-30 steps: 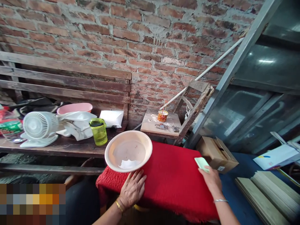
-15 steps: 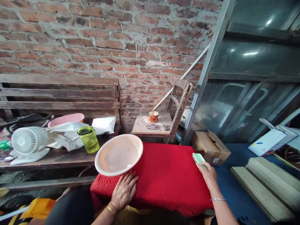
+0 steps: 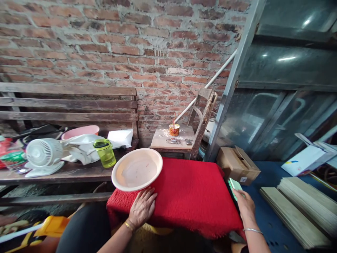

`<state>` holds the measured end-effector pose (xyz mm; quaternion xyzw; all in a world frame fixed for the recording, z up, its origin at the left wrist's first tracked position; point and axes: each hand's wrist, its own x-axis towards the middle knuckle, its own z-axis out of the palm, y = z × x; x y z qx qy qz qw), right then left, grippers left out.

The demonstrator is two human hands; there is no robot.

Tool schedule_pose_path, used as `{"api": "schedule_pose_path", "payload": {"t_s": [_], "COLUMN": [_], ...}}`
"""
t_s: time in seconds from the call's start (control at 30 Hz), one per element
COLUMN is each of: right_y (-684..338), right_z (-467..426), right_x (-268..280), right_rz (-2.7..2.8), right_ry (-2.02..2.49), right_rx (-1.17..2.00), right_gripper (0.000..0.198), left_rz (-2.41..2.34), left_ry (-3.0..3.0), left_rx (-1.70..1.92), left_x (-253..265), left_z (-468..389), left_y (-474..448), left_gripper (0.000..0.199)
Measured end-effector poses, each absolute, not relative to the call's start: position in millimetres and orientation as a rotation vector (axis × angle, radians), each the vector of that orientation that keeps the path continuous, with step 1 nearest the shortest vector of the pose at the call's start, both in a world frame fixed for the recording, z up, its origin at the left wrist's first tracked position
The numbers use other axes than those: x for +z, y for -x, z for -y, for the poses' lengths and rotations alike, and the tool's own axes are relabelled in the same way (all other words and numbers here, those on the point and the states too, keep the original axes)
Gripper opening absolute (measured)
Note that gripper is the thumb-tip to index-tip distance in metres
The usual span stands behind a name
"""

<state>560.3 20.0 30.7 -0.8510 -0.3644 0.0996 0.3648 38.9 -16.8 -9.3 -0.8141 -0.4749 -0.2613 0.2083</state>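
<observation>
on the left, a wooden bench (image 3: 68, 103) carries a white fan (image 3: 42, 153) and a green bottle (image 3: 106, 154), the bottle at the basin's 10 o'clock. the pale basin (image 3: 121, 168) sits at the left end of the red cloth (image 3: 189, 196), between 11 and 12 o'clock from the left hand (image 3: 143, 207). that hand lies back up on the cloth, fingers a little apart and aimed at 1 o'clock, with nothing seen in its grip; whether the fingertips touch the basin's near rim i cannot tell.

the cloth's long axis runs from about 9 to 3 o'clock, between the two hands. at its right edge the right hand (image 3: 245, 204) is closed around a green brush (image 3: 235, 185), some of the fingers hidden. the brush is at 11 o'clock from that hand; the left hand is well apart, with the brush between its 2 and 3 o'clock.

the brush's long axis runs away from the fingers, its free end pointing at about 11 o'clock, its bristles turned toward 9, the cloth's side. whether they touch the cloth is unclear. a cardboard box (image 3: 237, 165) is near its 12 o'clock, stacked boards (image 3: 284, 212) at its 4.
</observation>
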Motion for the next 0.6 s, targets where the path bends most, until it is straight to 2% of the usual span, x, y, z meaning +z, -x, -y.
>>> {"api": "schedule_pose_path", "payload": {"t_s": [0.17, 0.23, 0.4, 0.5, 0.6], "right_y": [-500.3, -453.0, -324.2, -279.8, -284.9], "right_z": [-32.1, -32.0, -20.2, -16.5, -20.1], "right_x": [38.8, 35.9, 25.8, 27.4, 31.5], "right_rz": [1.111, 1.31, 1.843, 2.046, 2.118], "right_ry": [2.075, 1.951, 1.612, 1.538, 1.598], "right_rx": [0.269, 0.298, 0.236, 0.106, 0.082], "right_gripper": [0.068, 0.061, 0.025, 0.024, 0.024], "left_rz": [1.388, 1.384, 1.352, 1.353, 1.372], "left_ry": [2.254, 2.235, 2.217, 2.232, 2.235], "left_rx": [-0.797, -0.827, -0.857, -0.851, -0.851], "left_x": [-11.0, -11.3, -10.5, -10.9, -13.8], "left_z": [18.5, 18.2, 17.9, 17.9, 18.0], "left_y": [-44.7, -45.7, -45.4, -44.5, -44.3], "left_gripper": [0.037, 0.037, 0.037, 0.036, 0.035]}}
